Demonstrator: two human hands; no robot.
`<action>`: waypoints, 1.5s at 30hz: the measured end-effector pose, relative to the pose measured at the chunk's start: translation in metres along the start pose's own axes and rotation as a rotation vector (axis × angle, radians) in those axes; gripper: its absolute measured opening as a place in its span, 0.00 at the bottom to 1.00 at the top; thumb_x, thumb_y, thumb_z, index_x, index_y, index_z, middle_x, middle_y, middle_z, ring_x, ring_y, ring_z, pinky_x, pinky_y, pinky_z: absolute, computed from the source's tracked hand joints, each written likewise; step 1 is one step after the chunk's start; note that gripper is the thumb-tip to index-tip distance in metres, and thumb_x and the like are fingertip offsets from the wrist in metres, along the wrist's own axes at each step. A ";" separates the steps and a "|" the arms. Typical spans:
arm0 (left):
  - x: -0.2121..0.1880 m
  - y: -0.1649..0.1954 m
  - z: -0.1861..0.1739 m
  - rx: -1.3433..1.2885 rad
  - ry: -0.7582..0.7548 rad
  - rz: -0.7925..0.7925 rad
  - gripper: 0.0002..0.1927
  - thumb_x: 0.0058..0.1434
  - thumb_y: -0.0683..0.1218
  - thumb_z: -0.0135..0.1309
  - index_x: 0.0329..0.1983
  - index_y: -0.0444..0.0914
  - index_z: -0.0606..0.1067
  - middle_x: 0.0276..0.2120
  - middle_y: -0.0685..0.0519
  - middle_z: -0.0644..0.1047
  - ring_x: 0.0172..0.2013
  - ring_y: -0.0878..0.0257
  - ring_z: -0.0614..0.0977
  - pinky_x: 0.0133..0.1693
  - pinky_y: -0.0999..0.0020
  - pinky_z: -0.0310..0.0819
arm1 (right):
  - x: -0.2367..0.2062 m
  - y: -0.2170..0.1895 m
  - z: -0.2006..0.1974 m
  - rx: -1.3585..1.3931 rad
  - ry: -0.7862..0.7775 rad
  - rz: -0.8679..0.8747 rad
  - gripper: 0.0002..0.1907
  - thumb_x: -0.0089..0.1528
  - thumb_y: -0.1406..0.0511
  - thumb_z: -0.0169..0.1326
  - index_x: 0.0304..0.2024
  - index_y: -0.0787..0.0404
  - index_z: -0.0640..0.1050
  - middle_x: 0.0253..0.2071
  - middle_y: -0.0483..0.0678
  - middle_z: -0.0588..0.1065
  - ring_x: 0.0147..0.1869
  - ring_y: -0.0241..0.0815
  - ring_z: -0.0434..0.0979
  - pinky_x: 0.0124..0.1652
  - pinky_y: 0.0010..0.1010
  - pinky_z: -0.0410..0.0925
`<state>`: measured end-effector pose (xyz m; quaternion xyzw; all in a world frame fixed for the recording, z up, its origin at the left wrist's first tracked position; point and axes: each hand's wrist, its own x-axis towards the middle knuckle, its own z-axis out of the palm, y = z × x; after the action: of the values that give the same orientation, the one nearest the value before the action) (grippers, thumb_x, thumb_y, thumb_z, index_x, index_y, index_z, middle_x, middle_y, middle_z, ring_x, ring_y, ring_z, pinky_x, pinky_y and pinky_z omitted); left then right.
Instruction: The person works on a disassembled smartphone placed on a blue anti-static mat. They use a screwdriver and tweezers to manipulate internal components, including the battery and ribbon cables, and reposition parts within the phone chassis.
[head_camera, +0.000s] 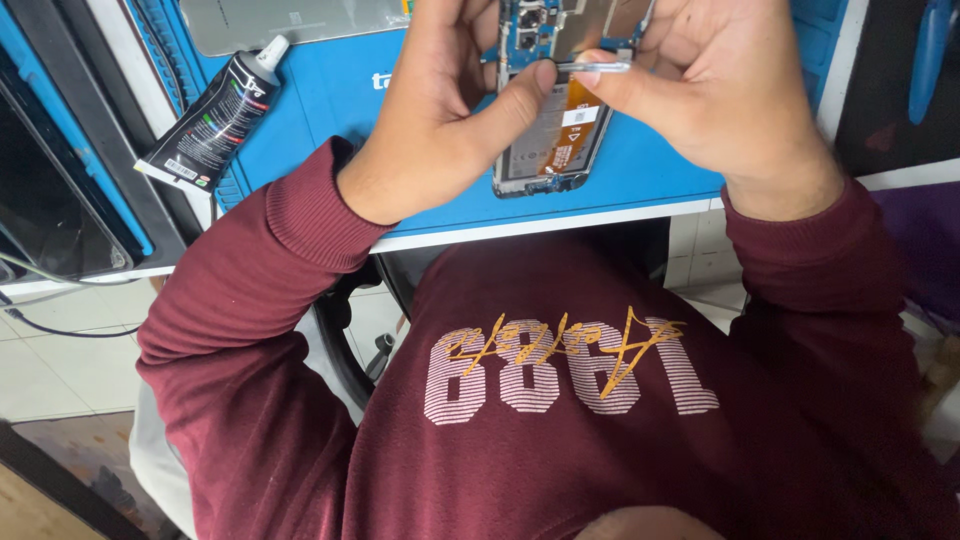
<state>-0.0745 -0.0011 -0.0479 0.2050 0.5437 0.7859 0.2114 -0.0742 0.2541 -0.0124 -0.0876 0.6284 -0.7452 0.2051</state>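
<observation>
Overhead: blue work mat (340, 90) on desk. Opened phone (550, 150) near mat's near edge, back off, circuit board exposed. Left hand (440, 120) curled, gripping phone's left side. Right hand (700, 90) pinching thin metal tool (598, 67) over phone. Black glue tube (210, 120) far left, capped.

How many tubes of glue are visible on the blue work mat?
1. The black glue tube lies tilted at the left edge of the blue mat, left of the left hand. Others may be hidden beyond the top of the picture or under the hands.
</observation>
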 end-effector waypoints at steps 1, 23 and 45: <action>0.001 0.001 0.000 0.003 -0.004 0.004 0.27 0.86 0.28 0.51 0.75 0.45 0.56 0.63 0.56 0.68 0.65 0.70 0.71 0.62 0.72 0.73 | 0.000 0.001 0.000 0.015 0.013 -0.001 0.12 0.70 0.78 0.57 0.54 0.68 0.73 0.51 0.48 0.78 0.53 0.34 0.81 0.55 0.23 0.75; 0.006 0.004 -0.001 0.064 0.009 -0.017 0.25 0.82 0.29 0.52 0.70 0.44 0.57 0.60 0.58 0.68 0.60 0.73 0.70 0.56 0.76 0.73 | 0.003 -0.020 0.002 0.040 -0.052 0.014 0.11 0.72 0.79 0.49 0.56 0.70 0.70 0.53 0.51 0.77 0.56 0.35 0.80 0.56 0.24 0.74; 0.007 0.003 -0.002 0.169 0.026 -0.017 0.25 0.82 0.30 0.54 0.68 0.41 0.54 0.58 0.55 0.68 0.59 0.70 0.74 0.56 0.71 0.79 | 0.001 -0.020 0.001 -0.015 -0.061 0.043 0.13 0.72 0.78 0.45 0.59 0.72 0.69 0.57 0.52 0.76 0.57 0.36 0.78 0.55 0.23 0.72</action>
<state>-0.0816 -0.0003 -0.0448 0.2074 0.6127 0.7378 0.1932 -0.0786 0.2554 0.0068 -0.0981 0.6290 -0.7330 0.2395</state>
